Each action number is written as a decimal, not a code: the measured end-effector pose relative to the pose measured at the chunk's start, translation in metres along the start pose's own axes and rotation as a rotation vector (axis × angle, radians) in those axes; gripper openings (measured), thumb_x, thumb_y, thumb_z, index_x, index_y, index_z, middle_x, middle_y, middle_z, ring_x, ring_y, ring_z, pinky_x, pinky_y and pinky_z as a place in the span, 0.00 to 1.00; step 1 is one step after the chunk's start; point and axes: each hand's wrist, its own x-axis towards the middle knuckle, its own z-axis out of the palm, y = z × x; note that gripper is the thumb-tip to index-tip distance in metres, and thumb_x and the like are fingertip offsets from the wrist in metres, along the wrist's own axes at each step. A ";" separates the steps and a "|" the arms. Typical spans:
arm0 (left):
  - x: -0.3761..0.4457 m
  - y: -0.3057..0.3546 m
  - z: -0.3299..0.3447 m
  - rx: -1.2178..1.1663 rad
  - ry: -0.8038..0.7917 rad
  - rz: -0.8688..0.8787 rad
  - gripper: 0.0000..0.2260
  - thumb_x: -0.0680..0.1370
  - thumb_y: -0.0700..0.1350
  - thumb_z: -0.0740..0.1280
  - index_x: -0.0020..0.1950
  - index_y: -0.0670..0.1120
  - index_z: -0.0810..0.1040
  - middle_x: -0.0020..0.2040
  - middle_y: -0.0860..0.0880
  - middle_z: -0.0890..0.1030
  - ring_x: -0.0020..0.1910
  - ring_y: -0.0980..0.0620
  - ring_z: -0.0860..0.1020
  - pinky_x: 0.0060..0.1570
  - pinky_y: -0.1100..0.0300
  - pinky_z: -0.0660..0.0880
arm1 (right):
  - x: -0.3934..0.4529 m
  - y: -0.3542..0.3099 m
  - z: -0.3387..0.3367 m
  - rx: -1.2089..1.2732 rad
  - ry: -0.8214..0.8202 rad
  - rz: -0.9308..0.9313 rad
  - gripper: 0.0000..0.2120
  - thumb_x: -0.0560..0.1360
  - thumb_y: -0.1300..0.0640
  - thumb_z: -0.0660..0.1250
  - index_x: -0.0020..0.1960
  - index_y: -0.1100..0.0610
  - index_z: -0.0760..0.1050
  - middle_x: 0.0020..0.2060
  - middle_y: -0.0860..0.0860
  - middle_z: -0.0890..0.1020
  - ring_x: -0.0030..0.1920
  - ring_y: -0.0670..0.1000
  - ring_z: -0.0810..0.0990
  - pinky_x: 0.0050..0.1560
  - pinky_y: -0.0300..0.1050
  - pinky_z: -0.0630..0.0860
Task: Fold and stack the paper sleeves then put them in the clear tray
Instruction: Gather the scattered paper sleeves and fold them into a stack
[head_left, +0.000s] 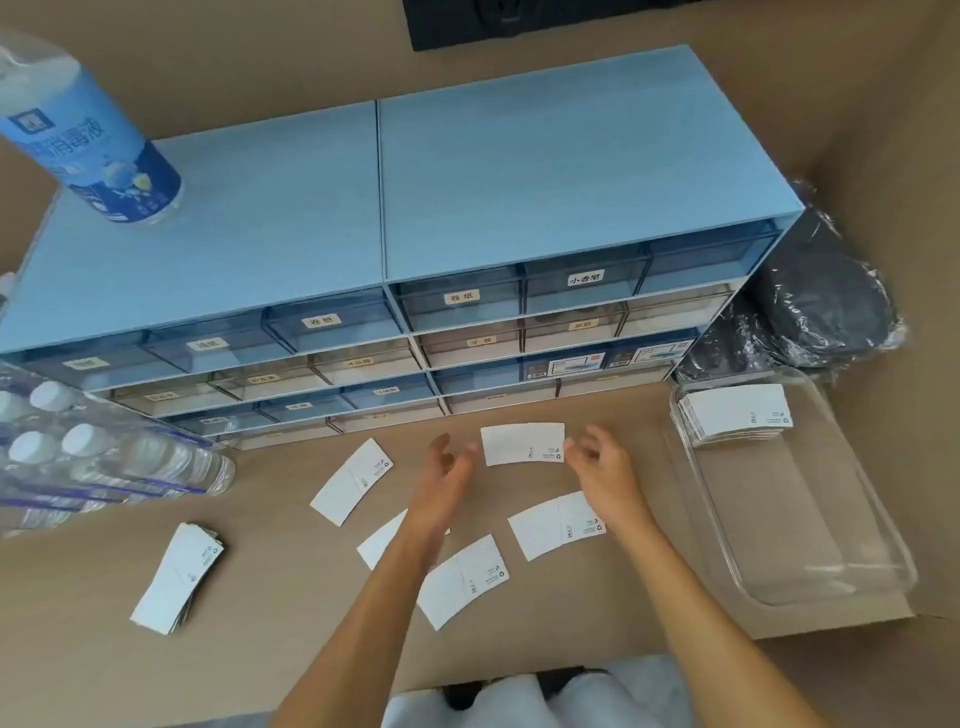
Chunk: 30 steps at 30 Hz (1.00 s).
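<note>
Holding sleeve stack (735, 414) at far end, clear tray (831, 582); both grips open, empty.

Bright, even light; soft shadows, wide-angle bending, slight blur.

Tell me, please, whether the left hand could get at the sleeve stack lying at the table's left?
Probably yes: the left hand is empty and bare table lies between it and the sleeve stack.

White paper sleeves (523, 443) scattered flat on desk; stack (735, 413) in clear tray (810, 540), possibly folded.
</note>
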 end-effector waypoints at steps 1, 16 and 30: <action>0.005 0.003 0.004 0.011 -0.005 -0.009 0.26 0.80 0.60 0.60 0.77 0.57 0.58 0.74 0.50 0.68 0.64 0.49 0.68 0.62 0.48 0.64 | 0.006 -0.001 0.001 0.019 0.016 0.014 0.26 0.80 0.52 0.63 0.75 0.61 0.64 0.68 0.58 0.76 0.60 0.52 0.75 0.57 0.43 0.68; 0.064 0.006 0.040 -0.072 0.097 -0.026 0.17 0.82 0.37 0.58 0.70 0.48 0.67 0.59 0.47 0.74 0.50 0.50 0.74 0.49 0.60 0.70 | 0.038 -0.007 0.022 -0.020 0.104 0.125 0.10 0.80 0.62 0.61 0.58 0.64 0.78 0.49 0.56 0.82 0.48 0.53 0.79 0.45 0.41 0.73; 0.063 -0.028 0.045 -0.149 0.163 -0.093 0.11 0.70 0.40 0.76 0.49 0.45 0.79 0.46 0.45 0.84 0.48 0.44 0.84 0.55 0.47 0.81 | 0.018 0.004 0.005 0.250 0.037 0.168 0.05 0.75 0.67 0.68 0.46 0.58 0.78 0.39 0.51 0.82 0.41 0.51 0.81 0.37 0.39 0.76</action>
